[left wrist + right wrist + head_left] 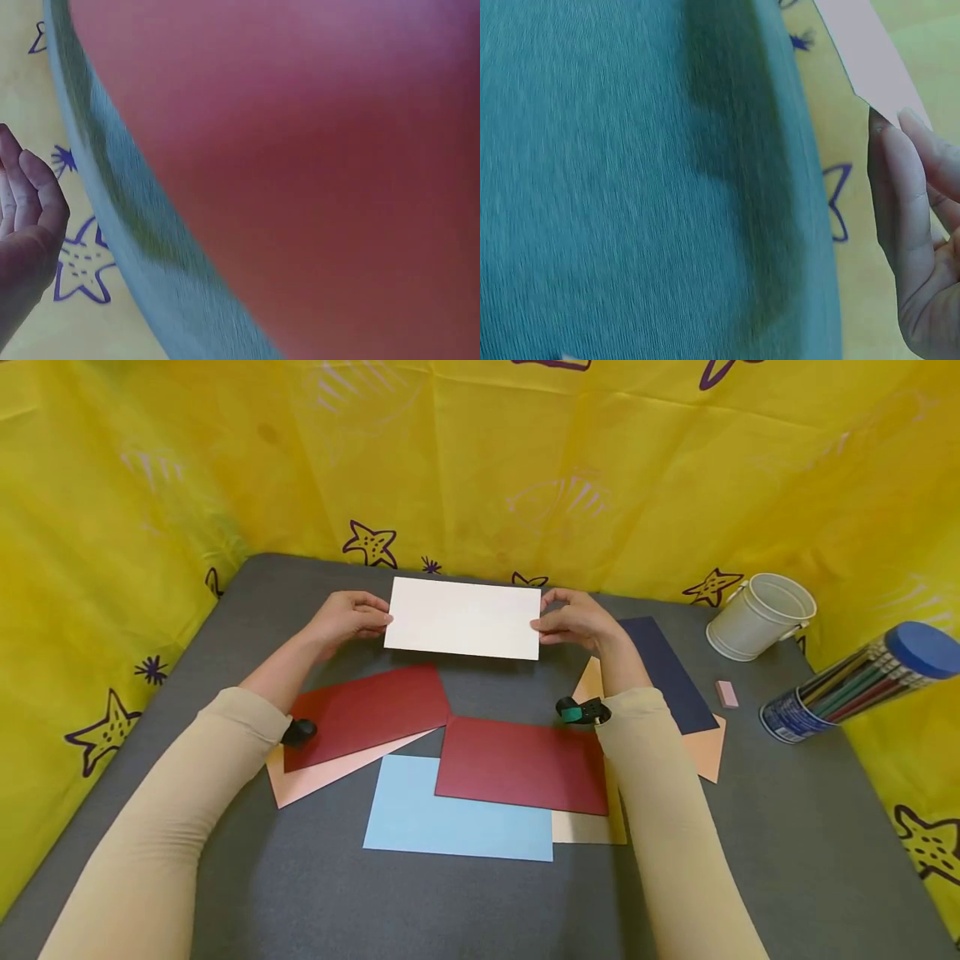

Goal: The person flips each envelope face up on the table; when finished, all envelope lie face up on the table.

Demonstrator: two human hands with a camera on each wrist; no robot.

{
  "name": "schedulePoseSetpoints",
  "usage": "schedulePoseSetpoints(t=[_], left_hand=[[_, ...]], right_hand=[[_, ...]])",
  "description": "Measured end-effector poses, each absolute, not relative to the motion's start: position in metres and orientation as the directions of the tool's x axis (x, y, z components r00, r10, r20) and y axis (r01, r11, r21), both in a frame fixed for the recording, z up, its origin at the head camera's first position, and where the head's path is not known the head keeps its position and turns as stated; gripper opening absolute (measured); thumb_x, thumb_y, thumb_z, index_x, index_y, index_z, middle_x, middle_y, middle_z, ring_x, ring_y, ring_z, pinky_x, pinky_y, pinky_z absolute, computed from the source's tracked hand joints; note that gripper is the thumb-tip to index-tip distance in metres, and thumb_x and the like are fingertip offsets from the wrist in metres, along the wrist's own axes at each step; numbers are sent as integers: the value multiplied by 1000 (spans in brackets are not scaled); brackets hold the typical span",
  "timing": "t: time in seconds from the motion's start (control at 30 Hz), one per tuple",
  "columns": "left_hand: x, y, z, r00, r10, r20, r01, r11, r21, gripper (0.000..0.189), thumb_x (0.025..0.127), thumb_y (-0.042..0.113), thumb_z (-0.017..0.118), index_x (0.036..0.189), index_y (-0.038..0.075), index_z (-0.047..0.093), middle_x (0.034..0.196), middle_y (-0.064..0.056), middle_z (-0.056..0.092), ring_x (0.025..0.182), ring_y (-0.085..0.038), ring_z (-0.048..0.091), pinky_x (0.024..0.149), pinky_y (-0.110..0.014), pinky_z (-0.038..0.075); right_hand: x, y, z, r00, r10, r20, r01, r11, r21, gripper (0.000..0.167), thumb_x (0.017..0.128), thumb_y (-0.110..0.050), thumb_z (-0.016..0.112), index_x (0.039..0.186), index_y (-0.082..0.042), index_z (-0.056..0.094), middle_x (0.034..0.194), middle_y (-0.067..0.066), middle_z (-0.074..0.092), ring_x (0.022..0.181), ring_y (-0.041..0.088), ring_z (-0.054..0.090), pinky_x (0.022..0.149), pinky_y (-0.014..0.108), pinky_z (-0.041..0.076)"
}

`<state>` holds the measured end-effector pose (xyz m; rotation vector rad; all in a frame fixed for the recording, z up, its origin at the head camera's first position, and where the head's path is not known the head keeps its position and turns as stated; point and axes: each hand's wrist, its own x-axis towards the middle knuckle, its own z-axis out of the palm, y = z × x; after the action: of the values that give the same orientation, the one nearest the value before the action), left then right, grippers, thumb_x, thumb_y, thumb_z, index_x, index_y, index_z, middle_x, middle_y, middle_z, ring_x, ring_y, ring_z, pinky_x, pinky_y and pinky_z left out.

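A blank white paper card (462, 618) is held up above the far part of the table, level and spread between both hands. My left hand (347, 617) pinches its left edge between thumb and fingers; my right hand (577, 618) pinches the right edge the same way. In the right wrist view, the right thumb and fingers grip a corner of the card (874, 67). Nearer than the card lie two red cards, one on the left (367, 714) over a pink card (337, 770), another (521, 768) overlapping a light blue card (450, 822) and a tan card (588, 828).
To the right, a navy card (667, 672) lies partly over a peach card (705, 752). Beyond them are a pink eraser (726, 694), a white metal pail (738, 631) and a tilted-looking blue cup of pencils (795, 718). A yellow patterned cloth (480, 468) borders the grey table.
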<state>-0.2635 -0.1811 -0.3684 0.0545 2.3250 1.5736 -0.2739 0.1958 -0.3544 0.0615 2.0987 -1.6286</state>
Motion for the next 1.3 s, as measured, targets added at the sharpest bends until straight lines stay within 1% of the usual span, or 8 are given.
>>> schedulePoseSetpoints(t=[0.23, 0.4, 0.57, 0.7, 0.9, 1.13, 1.23, 1.3], left_hand=[[-267, -157, -370, -959, 150, -239, -186, 302, 935, 38, 95, 17, 65, 126, -4, 59, 84, 13, 65, 80, -5, 66, 84, -25, 58], [-273, -141, -365, -970, 117, -214, -176, 268, 947, 36, 95, 17, 65, 126, -2, 59, 88, 11, 64, 86, -8, 66, 98, -37, 55], [-277, -128, -362, -981, 39, -192, -176, 253, 951, 30, 94, 19, 68, 119, 3, 64, 95, 8, 61, 93, -11, 65, 106, -42, 50], [-279, -121, -363, -989, 0, -145, -141, 238, 961, 22, 92, 18, 69, 110, 7, 67, 90, 13, 62, 90, -9, 64, 105, -43, 50], [-282, -115, -368, -989, -34, -141, -144, 154, 977, 14, 92, 15, 69, 105, 8, 69, 83, 11, 67, 101, -26, 68, 102, -45, 52], [-288, -108, -370, -979, -77, -187, -195, 117, 974, 28, 99, 15, 58, 122, 5, 70, 99, 2, 66, 85, -9, 65, 102, -39, 53], [-291, -104, -372, -976, -81, -204, -212, 106, 971, 33, 99, 16, 54, 128, 3, 66, 109, -6, 67, 79, -3, 60, 92, -29, 55], [-292, -101, -374, -974, -65, -218, -224, 111, 968, 36, 99, 16, 55, 132, 4, 62, 123, -10, 66, 84, -4, 60, 86, -23, 53]], right_hand=[[-275, 212, -355, -908, -170, -383, 348, 205, -915, 24, 90, -6, 70, 108, -7, 55, 79, -2, 68, 67, 12, 68, 68, 24, 61], [-276, 222, -355, -927, -97, -362, 358, 61, -932, 21, 89, -6, 70, 107, -6, 60, 81, -1, 70, 67, 12, 70, 66, 23, 60], [-276, 228, -358, -944, -45, -327, 329, -42, -943, 11, 87, -6, 73, 95, -12, 67, 83, -3, 70, 71, 12, 71, 70, 24, 61], [-275, 232, -362, -957, -45, -288, 291, -72, -954, 12, 89, -5, 70, 84, -16, 71, 84, -5, 70, 73, 13, 69, 72, 24, 61], [-273, 234, -369, -963, -60, -264, 269, -117, -956, 18, 92, -2, 65, 83, -16, 72, 83, -5, 74, 76, 14, 71, 74, 25, 61], [-278, 230, -377, -966, 9, -258, 254, -147, -956, 13, 92, -4, 66, 95, -10, 77, 91, -4, 73, 79, 12, 72, 76, 23, 60], [-279, 229, -379, -964, 31, -264, 257, -141, -956, 15, 92, -4, 65, 101, -7, 77, 92, -4, 72, 76, 10, 70, 72, 21, 60], [-278, 228, -380, -963, 36, -268, 261, -141, -955, 16, 92, -5, 66, 104, -6, 76, 88, -5, 73, 75, 10, 70, 69, 20, 59]])
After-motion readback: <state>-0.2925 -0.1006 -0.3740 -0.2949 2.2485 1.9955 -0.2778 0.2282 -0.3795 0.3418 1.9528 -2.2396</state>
